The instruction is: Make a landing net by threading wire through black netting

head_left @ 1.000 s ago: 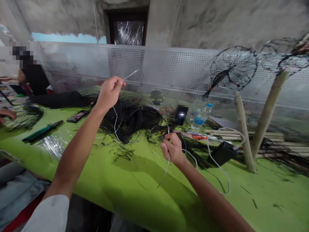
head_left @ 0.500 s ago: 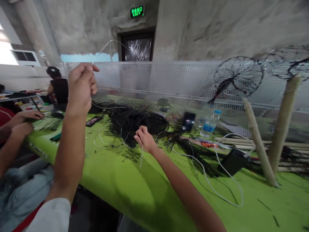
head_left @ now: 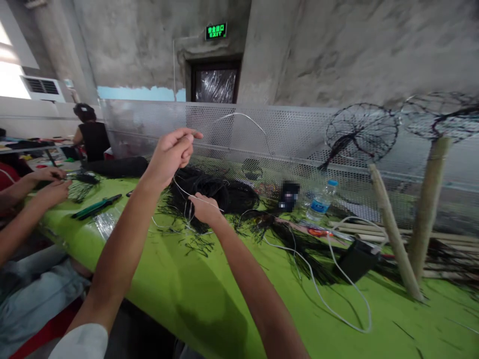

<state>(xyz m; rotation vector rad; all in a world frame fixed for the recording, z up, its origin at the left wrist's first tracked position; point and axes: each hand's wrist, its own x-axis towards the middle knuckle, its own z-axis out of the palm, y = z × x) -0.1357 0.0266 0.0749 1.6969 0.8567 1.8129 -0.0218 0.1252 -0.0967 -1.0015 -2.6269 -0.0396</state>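
My left hand [head_left: 175, 152] is raised over the table, its fingers pinched on a thin pale wire and one finger pointing out to the right. One length of the wire [head_left: 245, 115] arcs through the air in front of the perforated screen; another runs down from below the left hand toward my right hand. My right hand [head_left: 205, 209] is lower, closed on the wire at the front edge of a black bundle of cord [head_left: 235, 194]. A short wire end sticks out across its back. The exact grip points are hidden by the fingers.
Green table [head_left: 160, 279] carries green-handled pliers [head_left: 96, 207], a water bottle [head_left: 321, 202], a black box [head_left: 357, 260] with white cable, and bamboo poles [head_left: 430, 204]. Round wire frames [head_left: 361, 132] stand at right. A co-worker's hands [head_left: 52, 184] work at left. A perforated screen [head_left: 149, 119] stands behind.
My left hand has moved right and down, closer to my right hand. My right hand has shifted slightly left. The wire's free arc has swung right, and the pliers show more fully.
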